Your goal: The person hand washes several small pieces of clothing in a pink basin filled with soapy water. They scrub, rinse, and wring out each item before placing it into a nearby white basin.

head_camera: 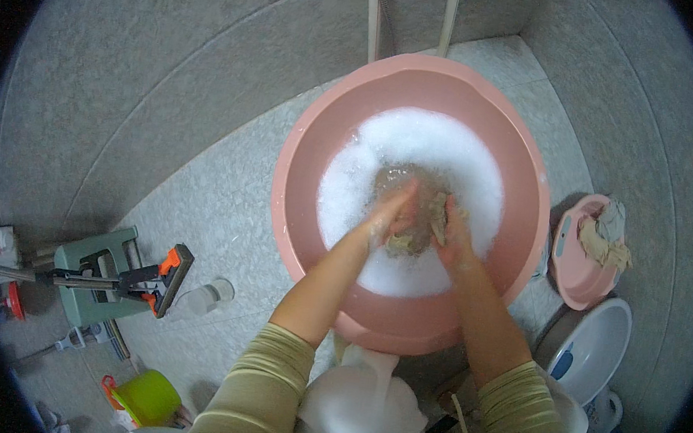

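A large round pink basin (402, 318) stands before me, with water and a wide ring of white foam (432, 135) in it. My left hand (394, 213) is at the middle of the foam, left of centre, its fingers extended and partly blurred; whether it grips anything cannot be told. My right hand (454, 234), to the right, holds a wet olive-beige cloth (438, 217) between thumb and fingers. More of the yellowish-green cloth shows in the water beneath my hands. Its lower part is hidden by water and foam.
At the right are a small pink basin (570, 258) with cloths over its rim, a white basin (611, 353) and a jug-like container. A green stool (80, 305), an orange-and-black floor tool head (175, 279), a clear container (209, 297) and a lime-green bucket (152, 398) are at the left.
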Demonstrator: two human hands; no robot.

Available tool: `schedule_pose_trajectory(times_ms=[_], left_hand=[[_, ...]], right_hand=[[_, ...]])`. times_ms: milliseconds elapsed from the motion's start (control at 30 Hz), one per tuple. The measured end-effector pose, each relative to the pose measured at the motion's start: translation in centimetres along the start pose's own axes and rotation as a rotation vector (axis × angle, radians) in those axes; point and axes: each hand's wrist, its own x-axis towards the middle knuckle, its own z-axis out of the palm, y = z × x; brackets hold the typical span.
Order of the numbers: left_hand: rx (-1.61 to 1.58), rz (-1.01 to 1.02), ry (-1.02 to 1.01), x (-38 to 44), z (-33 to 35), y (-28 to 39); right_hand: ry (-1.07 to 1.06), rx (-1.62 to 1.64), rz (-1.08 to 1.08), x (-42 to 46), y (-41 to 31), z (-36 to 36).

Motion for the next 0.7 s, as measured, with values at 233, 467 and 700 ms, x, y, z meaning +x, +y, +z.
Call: schedule_pose_trajectory(times_ms=[233, 467, 700], left_hand=[[-0.171, 0.163, -0.018, -0.7, 4.0, -0.7], [0.704, 0.975, 0.283, -6.3, 8.4, -0.5], [1.237, 0.662, 0.469, -2.3, 7.5, 0.8]], right_hand=[[-0.154, -0.022, -0.020, -2.7, -0.7, 1.8], [-0.030, 0.041, -0.045, -4.2, -2.1, 2.9], [-0.320, 0.160, -0.017, -2.2, 2.3, 1.5]])
